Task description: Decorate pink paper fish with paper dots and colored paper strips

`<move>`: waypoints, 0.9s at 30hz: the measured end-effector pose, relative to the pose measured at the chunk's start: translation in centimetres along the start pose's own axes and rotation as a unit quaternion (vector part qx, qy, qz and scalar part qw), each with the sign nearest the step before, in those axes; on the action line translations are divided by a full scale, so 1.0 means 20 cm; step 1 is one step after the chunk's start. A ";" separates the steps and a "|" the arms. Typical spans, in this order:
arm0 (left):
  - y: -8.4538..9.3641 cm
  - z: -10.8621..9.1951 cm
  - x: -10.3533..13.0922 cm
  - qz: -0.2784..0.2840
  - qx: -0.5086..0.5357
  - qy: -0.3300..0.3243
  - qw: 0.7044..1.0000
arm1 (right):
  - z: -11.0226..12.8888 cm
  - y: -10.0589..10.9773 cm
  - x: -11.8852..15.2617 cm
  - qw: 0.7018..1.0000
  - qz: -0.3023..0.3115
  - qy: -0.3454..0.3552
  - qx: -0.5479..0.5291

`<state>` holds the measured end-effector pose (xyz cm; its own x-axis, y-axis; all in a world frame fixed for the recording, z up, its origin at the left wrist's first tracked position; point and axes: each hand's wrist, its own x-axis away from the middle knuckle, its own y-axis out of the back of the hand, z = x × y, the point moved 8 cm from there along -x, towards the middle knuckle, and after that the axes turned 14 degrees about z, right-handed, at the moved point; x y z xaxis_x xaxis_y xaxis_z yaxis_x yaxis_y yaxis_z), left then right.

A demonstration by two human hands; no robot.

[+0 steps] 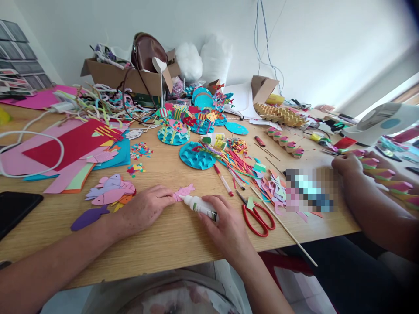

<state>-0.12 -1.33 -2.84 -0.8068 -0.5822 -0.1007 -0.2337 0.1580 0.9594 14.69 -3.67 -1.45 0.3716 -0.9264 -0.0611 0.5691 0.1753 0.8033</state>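
The left hand (143,208), low over the wooden table (140,247), pinched the pink paper fish (185,191) flat at its left end. The right hand (223,222), palm inward, gripped a tilted white plastic glue bottle (200,207), nozzle at the fish; its label writing was too small to read.

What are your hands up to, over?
Left hand on pink paper fish. Right hand tipping glue bottle, nozzle at fish. Red scissors right.
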 end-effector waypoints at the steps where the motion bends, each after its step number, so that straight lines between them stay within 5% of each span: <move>1: 0.00 0.00 0.00 -0.001 -0.003 -0.002 1.000 | 0.00 0.00 0.00 1.000 -0.001 0.004 -0.002; 27: -0.01 0.01 0.00 0.015 -0.008 0.006 1.000 | -0.07 0.07 0.04 0.999 -0.036 -0.020 0.027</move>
<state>-0.11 -1.23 -3.06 -0.8066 -0.5872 -0.0678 -0.2005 0.1638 0.9659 16.74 -3.71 -1.19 0.3014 -0.9485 -0.0975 0.5521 0.0902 0.8289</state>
